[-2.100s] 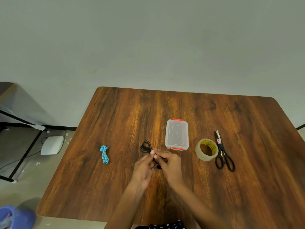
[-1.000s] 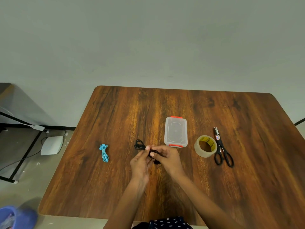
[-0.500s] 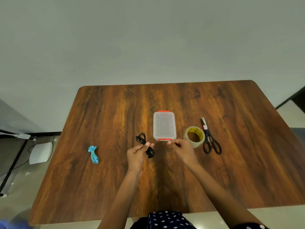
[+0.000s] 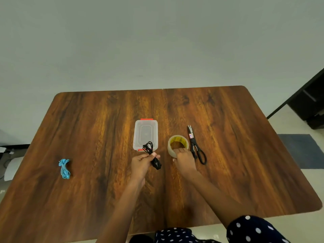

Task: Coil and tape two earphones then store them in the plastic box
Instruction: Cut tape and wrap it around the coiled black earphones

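My left hand (image 4: 142,164) grips a coiled black earphone (image 4: 151,155) just in front of the clear plastic box (image 4: 145,130), whose lid with red clips is on. My right hand (image 4: 184,160) grips the near side of a roll of clear tape (image 4: 178,142), fingers curled over its rim. A coiled blue earphone (image 4: 64,168) lies alone on the left of the wooden table (image 4: 245,155).
Black scissors (image 4: 196,146) lie just right of the tape roll, points away from me. Dark furniture (image 4: 312,106) stands past the table's right back corner. A white device (image 4: 12,168) sits on the floor to the left.
My right hand let go of the black earphone and moved right onto the tape roll. My left hand keeps the coiled earphone. The view has shifted right.
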{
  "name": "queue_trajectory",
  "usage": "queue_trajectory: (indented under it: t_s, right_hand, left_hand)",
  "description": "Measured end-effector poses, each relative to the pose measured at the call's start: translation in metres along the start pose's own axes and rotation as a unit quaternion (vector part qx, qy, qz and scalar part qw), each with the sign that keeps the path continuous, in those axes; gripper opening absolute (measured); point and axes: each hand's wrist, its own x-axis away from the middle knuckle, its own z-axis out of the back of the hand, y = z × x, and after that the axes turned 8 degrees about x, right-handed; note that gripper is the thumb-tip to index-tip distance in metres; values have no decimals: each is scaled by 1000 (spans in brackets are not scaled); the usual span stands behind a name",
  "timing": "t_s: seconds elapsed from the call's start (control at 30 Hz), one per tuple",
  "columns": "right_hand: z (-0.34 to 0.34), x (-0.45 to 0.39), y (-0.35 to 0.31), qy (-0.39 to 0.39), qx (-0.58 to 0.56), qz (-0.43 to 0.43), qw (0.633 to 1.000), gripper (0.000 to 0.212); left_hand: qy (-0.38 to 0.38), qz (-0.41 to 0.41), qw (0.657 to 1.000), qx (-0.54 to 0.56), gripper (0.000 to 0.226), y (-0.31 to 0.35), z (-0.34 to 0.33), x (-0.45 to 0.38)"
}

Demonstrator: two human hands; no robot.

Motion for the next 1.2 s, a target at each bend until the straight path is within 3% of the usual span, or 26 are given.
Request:
queue_trajectory:
  t_s: [0.17,0.37,0.6,0.87,0.97,1.07,1.2]
  right_hand:
    - [-4,-7,12,16,69,49,996,38]
    - [-3,6,28,89,19,108,990,28]
    - [8,27,33,157,-45,231,959,35]
    - [15,37,24,223,-87,253,937,22]
    - [16,39,21,215,-91,253,939,19]
    - [14,41,17,159,-103,250,950,20]
    - [17,45,-4,52,-267,120,955,24]
  left_hand:
    - [-4,-6,999,-33,13,2,-5,-4]
    - [-24,46,998,-43,16,11,3,-15]
    - [-65,140,987,-36,15,27,10,-29]
    - [-115,211,970,-23,18,28,15,-41]
    - [-115,207,971,-17,20,28,16,-41]
    - [-86,187,978,-21,19,29,14,-40]
    - [-70,144,986,-41,24,27,12,-34]
